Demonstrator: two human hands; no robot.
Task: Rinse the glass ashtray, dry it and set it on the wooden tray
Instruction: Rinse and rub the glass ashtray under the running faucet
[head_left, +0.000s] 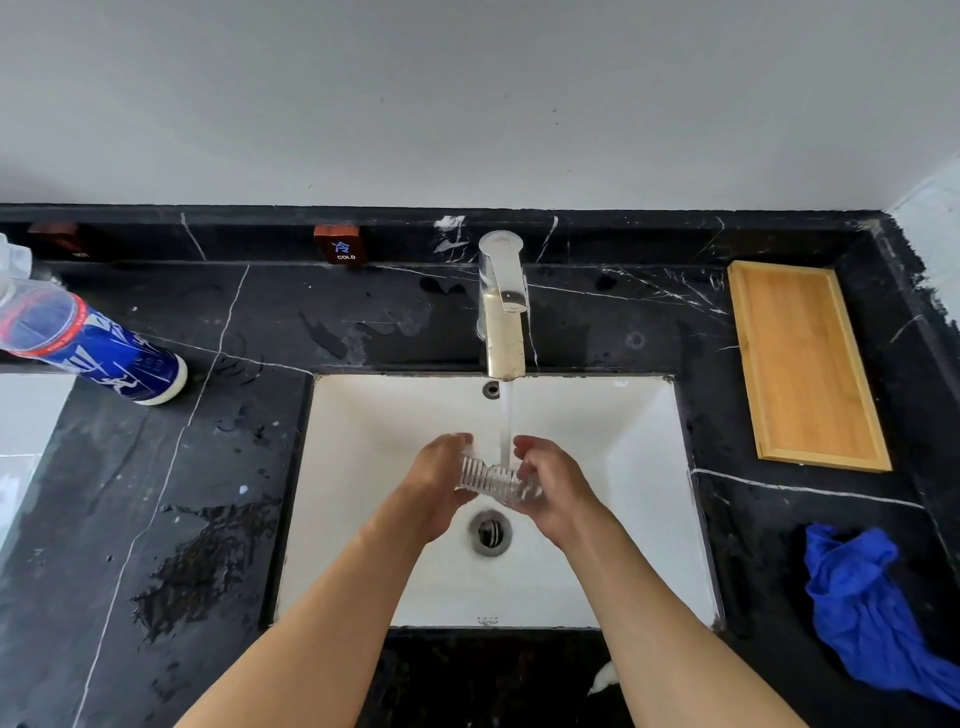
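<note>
I have the glass ashtray (493, 480) cupped between both hands over the sink (639, 441), my left hand (434, 486) curled around one side and my right hand (550, 491) closed on the other, with the stream from the faucet (503, 312) falling into it between my fingers. To rinse it well I judge I should tilt and turn it slowly so the water runs along every ribbed groove, and keep a firm grip on both sides, since wet glass is likely to be slippery and the hard basin lies right under my hands. The blue cloth (862, 608) for drying lies crumpled on the worktop (234, 493) to the right of my right hand and nearer to me; the wooden tray (802, 364) sits beyond it, far to the right, bare. Nothing blocks that route. Well off beyond my left hand a blue spray can (98, 348) lies on its side, and wet patches mark the worktop on that side.
</note>
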